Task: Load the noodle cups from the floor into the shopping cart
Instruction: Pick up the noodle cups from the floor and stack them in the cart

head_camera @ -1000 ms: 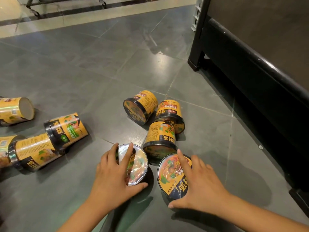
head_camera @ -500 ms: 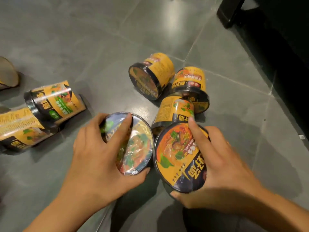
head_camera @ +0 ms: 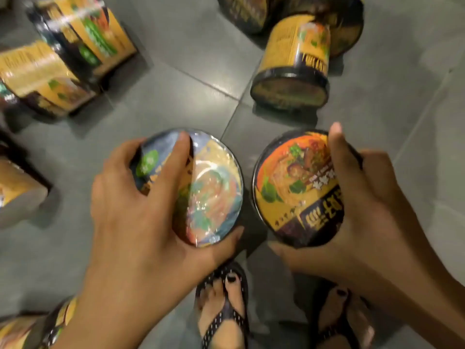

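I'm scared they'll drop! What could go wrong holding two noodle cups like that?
The left hand grips the shiny film-wrapped round noodle cup by its lid edge; it might slip onto the black dotted sandal below. The right hand holds the orange-and-black-lidded noodle cup likewise. The yellow round cup lying on the grey tiled floor ahead could roll underfoot.

Left foot (head_camera: 214, 321) in a black flip-flop (head_camera: 227, 269) with white-dotted straps, dark polish on the toenails. Right foot (head_camera: 352, 321) just beside it, pretty blurry. Both on glossy grey floor tiles (head_camera: 176, 102) with thin grout lines (head_camera: 234, 117).
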Tool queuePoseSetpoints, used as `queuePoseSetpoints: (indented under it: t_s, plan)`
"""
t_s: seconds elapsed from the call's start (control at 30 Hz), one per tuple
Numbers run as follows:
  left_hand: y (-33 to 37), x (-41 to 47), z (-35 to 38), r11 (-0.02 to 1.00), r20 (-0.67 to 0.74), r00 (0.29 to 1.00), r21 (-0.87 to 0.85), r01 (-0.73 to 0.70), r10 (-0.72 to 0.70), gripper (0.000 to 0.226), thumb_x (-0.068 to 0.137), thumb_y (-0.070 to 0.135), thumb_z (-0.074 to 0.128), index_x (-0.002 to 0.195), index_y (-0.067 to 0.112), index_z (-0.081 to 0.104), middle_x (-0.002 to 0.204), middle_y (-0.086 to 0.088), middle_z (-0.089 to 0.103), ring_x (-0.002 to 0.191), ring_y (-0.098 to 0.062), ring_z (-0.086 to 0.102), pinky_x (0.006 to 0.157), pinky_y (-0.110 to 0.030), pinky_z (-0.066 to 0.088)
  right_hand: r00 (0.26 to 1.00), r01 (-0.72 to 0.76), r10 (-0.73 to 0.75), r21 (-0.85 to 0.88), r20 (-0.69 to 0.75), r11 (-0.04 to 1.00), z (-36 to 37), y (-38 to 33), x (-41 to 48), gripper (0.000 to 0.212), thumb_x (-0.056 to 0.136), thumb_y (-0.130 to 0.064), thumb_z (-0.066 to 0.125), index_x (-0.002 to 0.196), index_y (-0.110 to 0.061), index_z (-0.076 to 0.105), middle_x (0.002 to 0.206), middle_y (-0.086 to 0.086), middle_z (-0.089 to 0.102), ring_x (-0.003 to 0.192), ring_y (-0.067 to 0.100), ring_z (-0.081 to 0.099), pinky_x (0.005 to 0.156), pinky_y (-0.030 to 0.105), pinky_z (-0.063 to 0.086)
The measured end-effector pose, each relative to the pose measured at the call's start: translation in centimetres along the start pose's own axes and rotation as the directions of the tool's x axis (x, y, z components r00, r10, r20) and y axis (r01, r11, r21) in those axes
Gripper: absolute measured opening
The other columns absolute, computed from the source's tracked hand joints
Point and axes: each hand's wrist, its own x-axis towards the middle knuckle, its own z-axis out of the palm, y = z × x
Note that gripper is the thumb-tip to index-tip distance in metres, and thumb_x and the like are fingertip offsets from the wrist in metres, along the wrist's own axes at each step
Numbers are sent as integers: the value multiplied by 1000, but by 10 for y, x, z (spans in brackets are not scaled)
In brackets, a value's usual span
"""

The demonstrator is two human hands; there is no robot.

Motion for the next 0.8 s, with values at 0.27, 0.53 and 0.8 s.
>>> queuePoseSetpoints:
  t_s: [0.27,0.53,0.8]
  plan:
    - [27,-53,-104,1000,40,999,-9,24,-23,104,54,69,68,141,19,43,136,-26,35,122,-40,39,104,-51,37,994,57,-51,-66,98,996,-75,-56,-58,138,35,-88,51,152,-35,-1,129,1,30,114,15,37,86,23,37]
    - [67,-25,-318,1000,-93,995,-11,21,-22,101,49,66,70,134,15,53,134,-27,39,117,-45,44,95,-53,40,977,206,-200,-80,78,975,-259,-205,-87,138,36,-81,63,147,-47,-12,117,-16,19,117,14,41,88,30,45]
    - [115,-36,-532,999,-311,950,-39,21,-32,100,51,65,70,136,16,50,136,-28,39,120,-47,44,96,-56,40,908,384,-407,-187,-102,904,-430,-354,-149,137,43,-79,59,154,-29,-4,117,-2,29,109,25,49,81,33,49]
